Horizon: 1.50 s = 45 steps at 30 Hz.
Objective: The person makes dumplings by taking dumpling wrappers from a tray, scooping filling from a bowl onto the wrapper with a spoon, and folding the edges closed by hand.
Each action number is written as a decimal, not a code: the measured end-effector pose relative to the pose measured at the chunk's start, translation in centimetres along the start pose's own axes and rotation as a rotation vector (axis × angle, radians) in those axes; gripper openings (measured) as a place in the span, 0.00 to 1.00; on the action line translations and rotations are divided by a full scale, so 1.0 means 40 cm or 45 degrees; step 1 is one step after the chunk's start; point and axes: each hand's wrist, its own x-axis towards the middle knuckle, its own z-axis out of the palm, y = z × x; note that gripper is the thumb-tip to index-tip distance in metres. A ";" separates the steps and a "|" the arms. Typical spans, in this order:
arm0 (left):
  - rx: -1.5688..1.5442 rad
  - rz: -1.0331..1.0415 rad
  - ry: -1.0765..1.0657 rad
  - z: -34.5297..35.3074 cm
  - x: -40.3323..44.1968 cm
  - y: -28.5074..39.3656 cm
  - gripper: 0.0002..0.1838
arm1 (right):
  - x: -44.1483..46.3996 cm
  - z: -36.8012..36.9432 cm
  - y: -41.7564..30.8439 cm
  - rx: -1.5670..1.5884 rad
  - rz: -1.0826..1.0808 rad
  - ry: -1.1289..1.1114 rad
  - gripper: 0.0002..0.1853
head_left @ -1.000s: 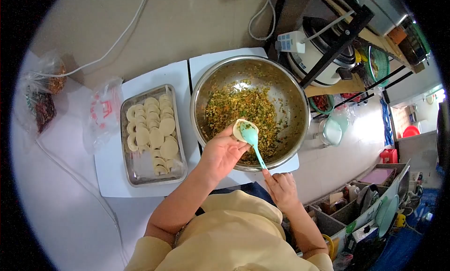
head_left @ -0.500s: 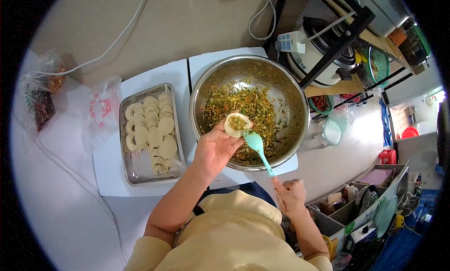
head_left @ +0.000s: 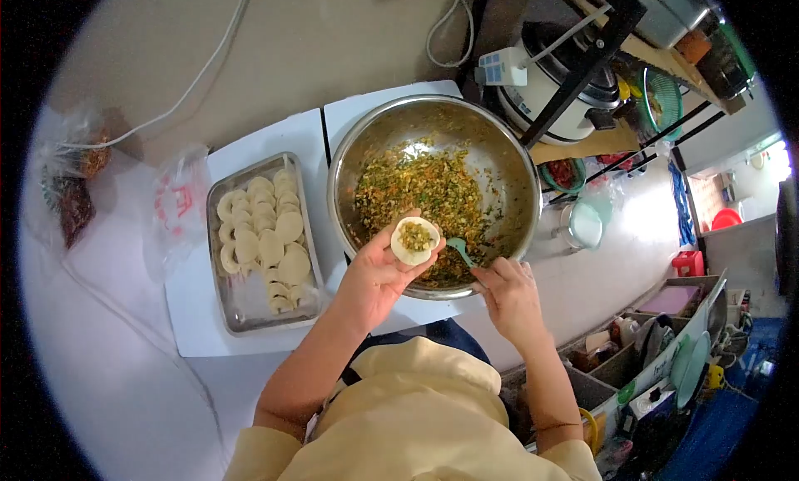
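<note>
My left hand (head_left: pixel 374 280) holds a round dumpling wrapper (head_left: pixel 407 254) on its fingers, with a mound of chopped filling (head_left: pixel 415 235) in the wrapper's middle. Closed round the handle of a turquoise spoon (head_left: pixel 459 247), my right hand (head_left: pixel 510 296) is just right of the wrapper, over the near rim of a big steel bowl (head_left: pixel 520 169). The spoon's head is seen partly, close to my left fingertips. Chopped vegetable mix (head_left: pixel 416 185) in green, orange and yellow covers much of the bowl's bottom.
Left of the bowl, a metal tray (head_left: pixel 241 321) carries several wrappers (head_left: pixel 270 246) in overlapping rows. A plastic bag (head_left: pixel 179 206) lies beside the tray on the white table (head_left: pixel 191 335). A rack with a rice cooker (head_left: pixel 545 98) stands behind right, with a cluttered bin (head_left: pixel 599 360) at lower right.
The spoon has turned and drawn back from the wrapper, my right hand moving up toward the bowl's rim. The wrapper now lies flatter toward me, its filling in full view.
</note>
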 end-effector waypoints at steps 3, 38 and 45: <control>0.065 -0.006 -0.058 0.021 -0.029 0.002 0.47 | 0.016 -0.036 -0.031 -0.012 -0.079 -0.076 0.12; 0.754 0.021 -0.225 0.097 -0.109 0.030 0.31 | 0.039 -0.024 -0.146 0.316 -0.335 0.671 0.13; 0.948 0.029 -0.236 0.100 -0.115 0.042 0.29 | 0.056 -0.029 -0.144 0.454 -0.232 0.587 0.15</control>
